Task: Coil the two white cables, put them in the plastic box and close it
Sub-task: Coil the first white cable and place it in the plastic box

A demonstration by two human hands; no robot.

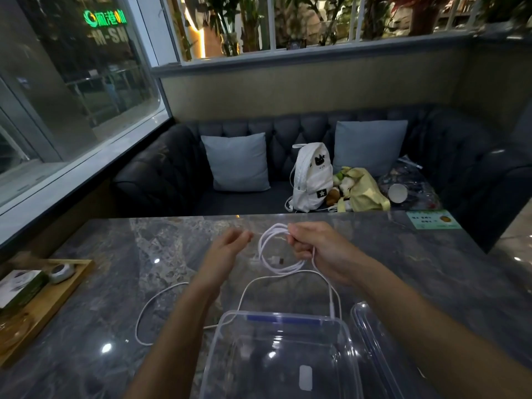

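Observation:
My right hand [313, 246] is closed on a partly coiled white cable [266, 254], whose loops hang to the left of the fist, with a plug end inside the loop. My left hand [227, 244] hovers just left of the coil, fingers apart and holding nothing. A loose white cable [149, 306] lies in a wide curve on the marble table, running from the left toward the box. The clear plastic box [218, 335] stands uncovered at the near edge, with a small white item inside. Its clear lid [371, 335] lies right of it.
A wooden tray [57, 298] with a small box and a round dish sits on the table's left side. A green card [431, 220] lies at the far right corner. Behind the table is a dark sofa [172, 174] with cushions, a white backpack [312, 177] and bags.

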